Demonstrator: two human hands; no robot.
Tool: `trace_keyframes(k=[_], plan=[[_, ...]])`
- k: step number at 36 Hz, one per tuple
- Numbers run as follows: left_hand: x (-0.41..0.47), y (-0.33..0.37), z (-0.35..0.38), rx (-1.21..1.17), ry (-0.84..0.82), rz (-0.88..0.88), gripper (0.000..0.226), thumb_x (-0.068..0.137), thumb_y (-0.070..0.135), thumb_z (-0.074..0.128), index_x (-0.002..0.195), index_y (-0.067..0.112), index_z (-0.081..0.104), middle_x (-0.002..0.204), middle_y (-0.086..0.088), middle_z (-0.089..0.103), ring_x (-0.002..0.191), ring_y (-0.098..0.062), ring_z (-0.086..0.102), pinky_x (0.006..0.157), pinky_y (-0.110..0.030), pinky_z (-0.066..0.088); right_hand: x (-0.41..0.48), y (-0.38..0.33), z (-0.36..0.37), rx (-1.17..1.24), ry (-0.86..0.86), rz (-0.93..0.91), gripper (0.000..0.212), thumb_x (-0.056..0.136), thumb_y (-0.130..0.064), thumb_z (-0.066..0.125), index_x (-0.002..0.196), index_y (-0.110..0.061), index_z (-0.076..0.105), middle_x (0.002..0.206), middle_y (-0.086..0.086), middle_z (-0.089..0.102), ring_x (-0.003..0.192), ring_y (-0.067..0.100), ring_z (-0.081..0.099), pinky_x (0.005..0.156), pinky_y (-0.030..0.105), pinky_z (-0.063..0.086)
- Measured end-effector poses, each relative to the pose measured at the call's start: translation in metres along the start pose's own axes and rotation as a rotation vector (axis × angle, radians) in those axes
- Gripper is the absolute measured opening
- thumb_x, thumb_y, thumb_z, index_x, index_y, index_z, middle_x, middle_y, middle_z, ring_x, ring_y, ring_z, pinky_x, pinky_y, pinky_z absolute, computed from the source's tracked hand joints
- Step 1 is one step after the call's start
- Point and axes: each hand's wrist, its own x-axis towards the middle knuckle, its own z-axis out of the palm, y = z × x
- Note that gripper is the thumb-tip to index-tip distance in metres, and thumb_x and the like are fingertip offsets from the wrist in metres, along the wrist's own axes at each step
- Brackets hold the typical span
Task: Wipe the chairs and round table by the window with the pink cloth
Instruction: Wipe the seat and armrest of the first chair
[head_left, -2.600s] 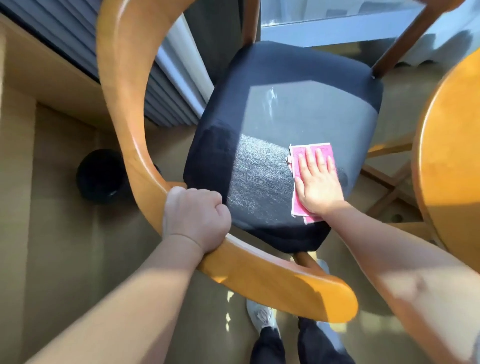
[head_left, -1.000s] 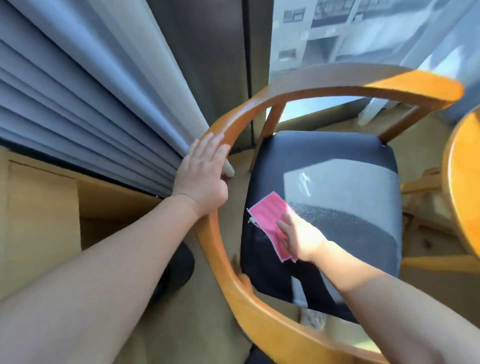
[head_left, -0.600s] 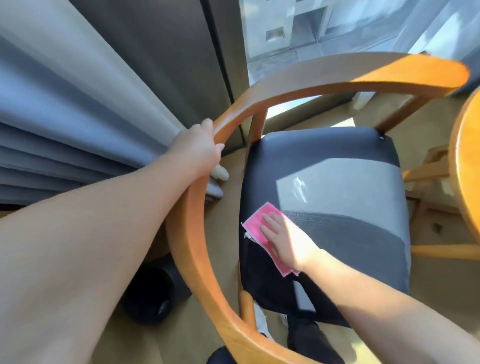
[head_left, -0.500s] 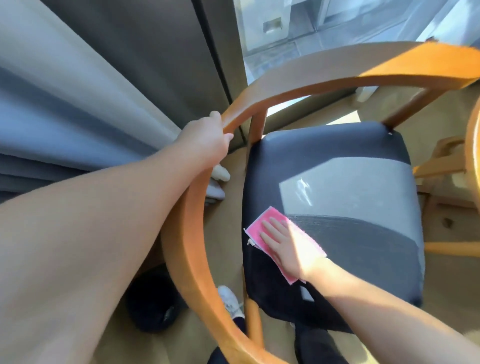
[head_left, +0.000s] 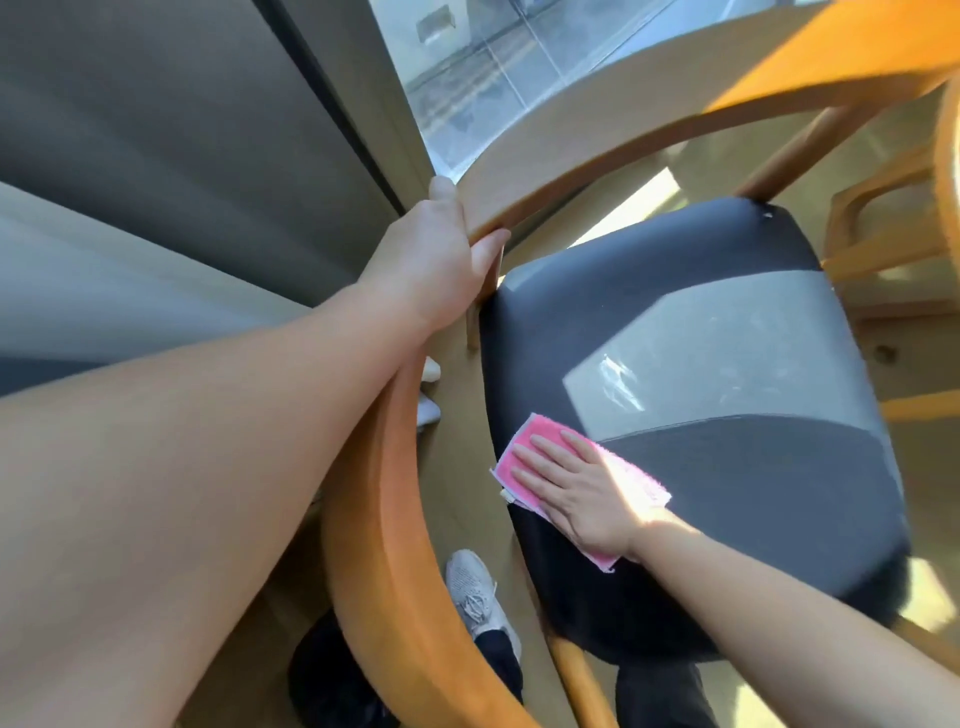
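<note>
Seat-wiping: my right hand (head_left: 576, 488), fingers flat, presses the pink fabric cloth (head_left: 641, 483) onto the black padded seat (head_left: 753, 493); left hand (head_left: 431, 260) grips the curved wooden backrest (head_left: 597, 124). Next, I judge: sweep across.

Head view, steeply down, close

Grey sneaker (head_left: 475, 597), dark trousers (head_left: 660, 696)

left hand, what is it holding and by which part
The left hand grips the chair by its curved wooden rail, fingers wrapped over the rail's edge.
</note>
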Motion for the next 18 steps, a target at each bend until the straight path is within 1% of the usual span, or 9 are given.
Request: trace_keyframes(k=[3, 5, 8, 10, 12, 15, 18], plan=[[0.0, -0.001, 0.001, 0.014, 0.004, -0.003, 0.041, 0.094, 0.049, 0.046, 0.107, 0.012, 0.035, 0.087, -0.003, 0.05, 0.079, -0.028, 0.051, 0.064, -0.034, 0.036, 0.024, 0.006, -0.009, -0.067, -0.054, -0.025, 0.051, 0.104, -0.034, 0.019, 0.145, -0.019, 0.045, 0.152, 0.003, 0.041, 0.144, 0.026, 0.032, 0.119, 0.046, 0.013], [0.0, -0.001, 0.0, 0.029, 0.005, -0.002, 0.045, 0.095, 0.049, 0.045, 0.113, 0.008, 0.037, 0.089, -0.005, 0.05, 0.081, -0.03, 0.053, 0.064, -0.035, 0.038, 0.042, 0.013, -0.015, -0.093, -0.08, -0.028, 0.051, 0.102, -0.035, 0.023, 0.145, -0.02, 0.046, 0.152, 0.003, 0.041, 0.144, 0.026, 0.032, 0.119, 0.046, 0.013], [0.0, 0.0, 0.0, 0.044, 0.011, 0.0, 0.046, 0.095, 0.049, 0.046, 0.113, 0.007, 0.037, 0.089, -0.006, 0.053, 0.083, -0.031, 0.057, 0.065, -0.036, 0.043, 0.071, 0.023, -0.024, -0.079, -0.055, -0.01, 0.053, 0.103, -0.036, 0.019, 0.142, -0.018, 0.05, 0.151, 0.005, 0.042, 0.144, 0.028, 0.032, 0.119, 0.048, 0.014], [-0.001, 0.0, 0.0, 0.04, 0.014, 0.003, 0.046, 0.095, 0.049, 0.046, 0.113, 0.008, 0.037, 0.091, -0.007, 0.056, 0.083, -0.032, 0.059, 0.067, -0.039, 0.047, 0.089, 0.027, -0.034, -0.082, -0.042, 0.002, 0.053, 0.102, -0.036, 0.022, 0.141, -0.016, 0.052, 0.15, 0.007, 0.043, 0.144, 0.028, 0.031, 0.119, 0.048, 0.013], [-0.001, 0.0, 0.0, 0.039, 0.017, 0.015, 0.046, 0.095, 0.049, 0.046, 0.114, 0.008, 0.038, 0.093, -0.007, 0.056, 0.084, -0.031, 0.06, 0.069, -0.04, 0.05, 0.105, 0.034, -0.047, -0.14, -0.048, 0.01, 0.053, 0.102, -0.038, 0.022, 0.144, -0.018, 0.047, 0.153, 0.006, 0.039, 0.146, 0.026, 0.025, 0.121, 0.045, 0.006], [-0.002, 0.0, 0.0, 0.023, 0.022, 0.022, 0.046, 0.095, 0.049, 0.046, 0.116, 0.009, 0.038, 0.095, -0.006, 0.056, 0.084, -0.029, 0.06, 0.069, -0.04, 0.05, 0.127, 0.046, -0.068, -0.235, -0.055, 0.066, 0.055, 0.103, -0.042, 0.015, 0.15, -0.021, 0.034, 0.159, 0.003, 0.026, 0.15, 0.021, 0.01, 0.121, 0.041, -0.007], [-0.002, 0.0, 0.0, 0.023, 0.034, 0.029, 0.045, 0.095, 0.049, 0.045, 0.118, 0.011, 0.038, 0.099, -0.006, 0.054, 0.085, -0.026, 0.058, 0.067, -0.037, 0.047, 0.142, 0.055, -0.079, -0.257, -0.08, 0.13, 0.057, 0.103, -0.046, 0.009, 0.153, -0.024, 0.025, 0.161, 0.001, 0.016, 0.15, 0.018, 0.0, 0.121, 0.041, -0.009]])
